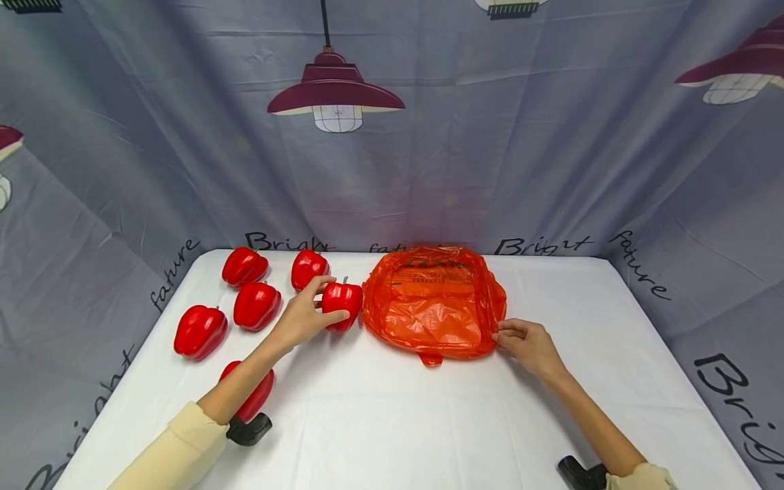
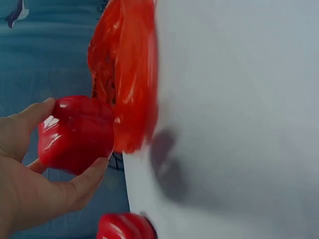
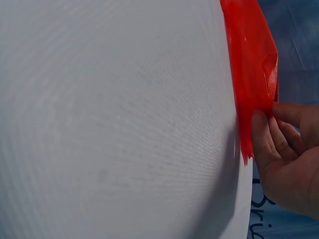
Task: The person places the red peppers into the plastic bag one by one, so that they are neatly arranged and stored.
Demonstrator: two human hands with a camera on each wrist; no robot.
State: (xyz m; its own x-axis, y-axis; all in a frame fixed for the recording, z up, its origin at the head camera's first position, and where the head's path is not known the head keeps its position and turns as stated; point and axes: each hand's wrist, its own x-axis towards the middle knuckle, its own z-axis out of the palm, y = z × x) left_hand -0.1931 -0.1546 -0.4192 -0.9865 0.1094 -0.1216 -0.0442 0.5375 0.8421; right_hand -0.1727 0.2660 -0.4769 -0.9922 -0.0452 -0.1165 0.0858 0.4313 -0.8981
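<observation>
My left hand [image 1: 305,317] grips a red bell pepper [image 1: 343,303] between thumb and fingers, just left of an orange-red plastic bag [image 1: 431,309]. In the left wrist view, that pepper [image 2: 77,133] is held above the table, its shadow falling on the white cloth. The bag lies with its mouth spread wide, dark print showing inside. At the bag's right edge, my right hand [image 1: 530,346] pinches the plastic; the right wrist view shows thumb and fingertips on the bag's rim [image 3: 259,94].
Several more red peppers lie on the left of the white table [image 1: 392,422]: one near the back [image 1: 309,269], one at the far left [image 1: 200,332], another partly hidden under my left forearm [image 1: 256,395]. A grey printed curtain [image 1: 441,150] rises behind the table.
</observation>
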